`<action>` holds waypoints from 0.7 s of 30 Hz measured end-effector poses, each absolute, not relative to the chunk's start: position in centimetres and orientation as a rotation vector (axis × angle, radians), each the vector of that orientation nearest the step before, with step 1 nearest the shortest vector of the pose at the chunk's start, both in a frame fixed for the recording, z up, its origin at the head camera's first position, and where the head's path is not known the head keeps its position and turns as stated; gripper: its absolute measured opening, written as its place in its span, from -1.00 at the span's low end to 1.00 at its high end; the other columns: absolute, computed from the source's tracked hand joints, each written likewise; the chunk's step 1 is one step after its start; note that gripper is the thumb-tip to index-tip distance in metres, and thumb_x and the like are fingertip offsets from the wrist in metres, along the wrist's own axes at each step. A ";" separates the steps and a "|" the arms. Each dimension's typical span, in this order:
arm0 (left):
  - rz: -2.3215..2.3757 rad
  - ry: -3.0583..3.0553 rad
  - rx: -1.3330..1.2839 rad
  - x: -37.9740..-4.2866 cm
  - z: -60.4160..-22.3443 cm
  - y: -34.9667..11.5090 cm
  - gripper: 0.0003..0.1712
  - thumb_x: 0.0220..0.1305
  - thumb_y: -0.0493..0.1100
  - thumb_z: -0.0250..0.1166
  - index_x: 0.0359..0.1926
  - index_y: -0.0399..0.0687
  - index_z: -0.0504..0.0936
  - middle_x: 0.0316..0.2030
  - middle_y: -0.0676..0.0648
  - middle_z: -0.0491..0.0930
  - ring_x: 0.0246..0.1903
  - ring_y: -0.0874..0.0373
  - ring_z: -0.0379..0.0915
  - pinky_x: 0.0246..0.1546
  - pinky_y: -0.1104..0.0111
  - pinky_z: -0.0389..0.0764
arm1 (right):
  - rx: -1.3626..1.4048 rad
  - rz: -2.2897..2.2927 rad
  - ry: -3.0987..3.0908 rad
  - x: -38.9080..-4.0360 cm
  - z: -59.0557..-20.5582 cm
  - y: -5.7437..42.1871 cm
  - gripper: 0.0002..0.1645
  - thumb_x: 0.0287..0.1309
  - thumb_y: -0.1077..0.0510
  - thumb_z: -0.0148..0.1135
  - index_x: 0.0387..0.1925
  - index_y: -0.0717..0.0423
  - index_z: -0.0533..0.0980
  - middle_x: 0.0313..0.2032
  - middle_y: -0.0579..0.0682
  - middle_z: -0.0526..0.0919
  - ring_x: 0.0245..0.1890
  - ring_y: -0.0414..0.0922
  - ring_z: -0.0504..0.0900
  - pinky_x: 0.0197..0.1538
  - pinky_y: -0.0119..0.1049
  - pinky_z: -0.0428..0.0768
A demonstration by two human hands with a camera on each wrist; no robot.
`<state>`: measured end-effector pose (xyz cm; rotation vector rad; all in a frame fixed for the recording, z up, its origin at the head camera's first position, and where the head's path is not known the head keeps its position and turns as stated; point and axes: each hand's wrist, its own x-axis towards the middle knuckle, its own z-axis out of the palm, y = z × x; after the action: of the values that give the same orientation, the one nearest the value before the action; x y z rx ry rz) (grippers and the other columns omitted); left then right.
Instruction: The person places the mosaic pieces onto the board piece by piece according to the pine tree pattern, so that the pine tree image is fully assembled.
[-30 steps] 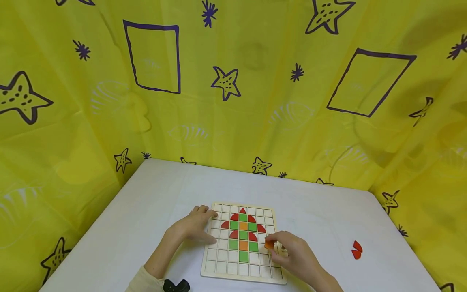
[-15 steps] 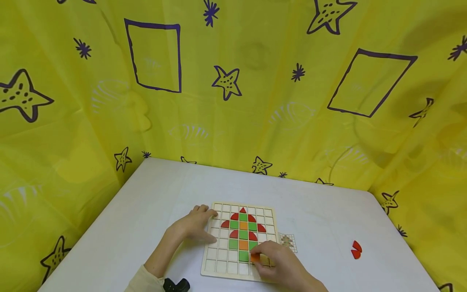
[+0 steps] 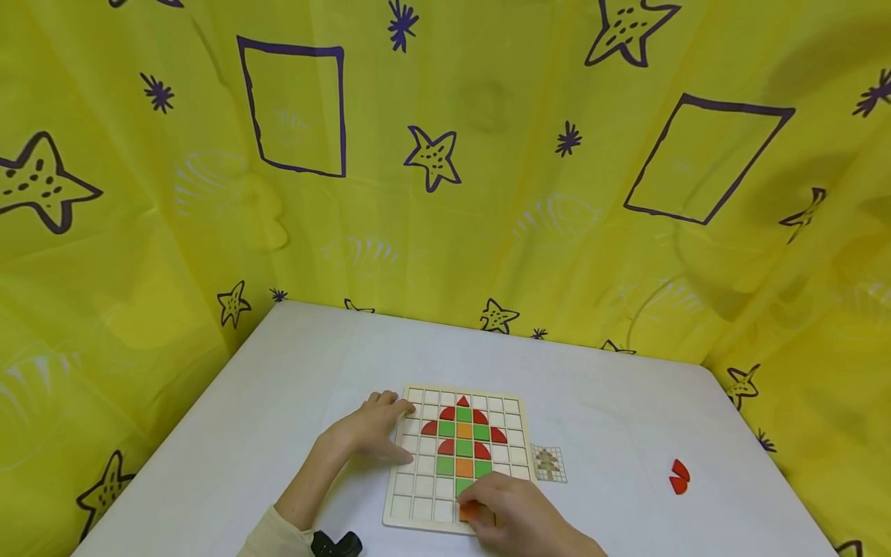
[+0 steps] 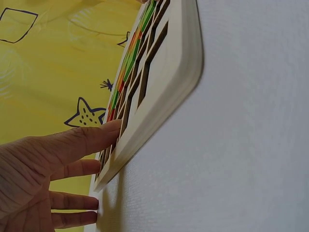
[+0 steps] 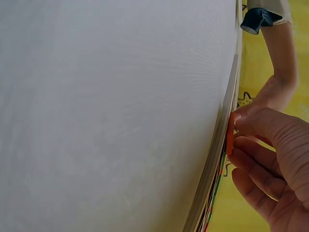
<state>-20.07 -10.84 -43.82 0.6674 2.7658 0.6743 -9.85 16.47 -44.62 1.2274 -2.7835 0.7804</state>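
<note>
A wooden grid board (image 3: pixel 411 508) lies on the table, with green, orange and red tiles set in its cells in a tree-like pattern. Between thumb and fingers my right hand (image 3: pixel 518 514) pinches an orange square tile (image 3: pixel 468 511) at a bottom-row cell, below the lowest green tile. The right wrist view shows this orange tile (image 5: pixel 230 133) at the board's surface. My left hand (image 3: pixel 372 429) rests at the board's left edge, fingers spread, thumb on the rim. In the left wrist view the thumb of my left hand (image 4: pixel 72 145) touches the board's frame (image 4: pixel 178 72).
A small pattern card (image 3: pixel 550 463) lies against the board's right side, partly hidden. Two red quarter-round tiles (image 3: pixel 680 476) lie farther right on the white table (image 3: pixel 612 418). A yellow printed curtain (image 3: pixel 487 216) surrounds the table's back and sides.
My right hand has carried the orange tile from the board's right side down and left to the bottom row. The pattern card has come into view. My left hand has stayed in place.
</note>
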 end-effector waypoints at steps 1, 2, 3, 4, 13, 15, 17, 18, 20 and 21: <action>0.676 2.765 0.667 -20.1 -43.8 -10.8 -0.19 -0.05 0.05 0.62 0.24 -0.08 0.56 0.21 -0.25 0.45 0.22 -0.21 0.34 0.24 -0.15 0.45 | 1.232 0.779 -2.781 -9.8 -44.7 16.4 -0.80 0.29 0.19 0.38 -0.07 -0.05 0.69 -0.13 -0.29 0.70 -0.17 -0.35 0.60 -0.04 -0.45 0.63; 0.677 2.765 0.668 -20.1 -43.8 -10.8 -0.19 -0.05 0.05 0.62 0.23 -0.08 0.56 0.21 -0.25 0.45 0.22 -0.21 0.34 0.24 -0.15 0.45 | 1.234 0.777 -2.783 -9.9 -44.7 16.4 -0.80 0.28 0.19 0.38 -0.07 -0.06 0.69 -0.13 -0.29 0.70 -0.16 -0.36 0.60 -0.04 -0.46 0.63; 0.677 2.765 0.669 -20.1 -43.8 -10.8 -0.19 -0.05 0.05 0.62 0.23 -0.08 0.56 0.21 -0.25 0.46 0.22 -0.21 0.34 0.23 -0.15 0.45 | 1.236 0.773 -2.778 -9.9 -44.7 16.4 -0.80 0.28 0.19 0.38 -0.07 -0.06 0.69 -0.13 -0.29 0.70 -0.16 -0.36 0.60 -0.05 -0.46 0.62; 0.678 2.765 0.669 -20.0 -43.8 -10.8 -0.19 -0.05 0.05 0.62 0.23 -0.08 0.56 0.21 -0.25 0.46 0.22 -0.21 0.34 0.23 -0.15 0.45 | 1.238 0.771 -2.776 -9.9 -44.8 16.4 -0.81 0.28 0.19 0.38 -0.08 -0.06 0.69 -0.13 -0.29 0.70 -0.16 -0.36 0.60 -0.05 -0.46 0.62; 0.682 2.766 0.677 -20.0 -43.7 -10.9 -0.21 -0.05 0.04 0.62 0.21 -0.09 0.57 0.20 -0.25 0.46 0.23 -0.23 0.34 0.24 -0.16 0.44 | 1.286 0.792 -2.732 -9.7 -45.0 15.9 -0.78 0.26 0.26 0.39 -0.09 -0.04 0.67 -0.13 -0.28 0.70 -0.14 -0.37 0.61 -0.05 -0.48 0.62; 0.680 2.765 0.680 -20.0 -43.8 -10.9 -0.21 -0.04 0.04 0.62 0.21 -0.09 0.57 0.20 -0.25 0.46 0.23 -0.23 0.34 0.24 -0.16 0.44 | 1.280 0.785 -2.736 -9.7 -45.0 15.8 -0.78 0.26 0.25 0.39 -0.09 -0.05 0.67 -0.13 -0.29 0.70 -0.14 -0.36 0.61 -0.04 -0.48 0.62; 0.682 2.762 0.681 -20.0 -43.8 -10.9 -0.21 -0.04 0.04 0.62 0.22 -0.08 0.57 0.20 -0.25 0.46 0.23 -0.23 0.34 0.24 -0.17 0.44 | 1.257 0.788 -2.768 -9.7 -44.9 15.9 -0.79 0.27 0.22 0.39 -0.08 -0.07 0.67 -0.13 -0.31 0.69 -0.15 -0.37 0.60 -0.04 -0.47 0.62; 0.680 2.761 0.681 -20.0 -43.8 -10.9 -0.21 -0.04 0.05 0.62 0.22 -0.08 0.56 0.19 -0.25 0.46 0.22 -0.23 0.34 0.24 -0.16 0.44 | 1.240 0.788 -2.788 -9.7 -44.9 16.0 -0.80 0.28 0.21 0.39 -0.08 -0.07 0.68 -0.13 -0.32 0.68 -0.15 -0.37 0.60 -0.04 -0.47 0.62; 0.679 2.759 0.678 -20.0 -43.7 -10.9 -0.20 -0.04 0.06 0.62 0.23 -0.08 0.56 0.20 -0.24 0.46 0.23 -0.22 0.34 0.25 -0.16 0.44 | 1.212 0.792 -2.816 -9.7 -44.8 16.1 -0.80 0.29 0.19 0.39 -0.08 -0.09 0.68 -0.12 -0.34 0.67 -0.15 -0.38 0.59 -0.04 -0.45 0.62; 0.681 2.758 0.676 -20.0 -43.7 -10.9 -0.20 -0.03 0.05 0.62 0.23 -0.08 0.56 0.20 -0.24 0.46 0.23 -0.22 0.34 0.25 -0.16 0.43 | 1.205 0.790 -2.823 -9.7 -44.8 16.2 -0.80 0.29 0.18 0.39 -0.07 -0.10 0.68 -0.11 -0.34 0.67 -0.15 -0.38 0.59 -0.04 -0.45 0.62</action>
<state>-20.00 -10.95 -43.69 0.6763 2.7581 0.6805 -9.71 16.17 -44.81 1.2047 -2.8234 0.7904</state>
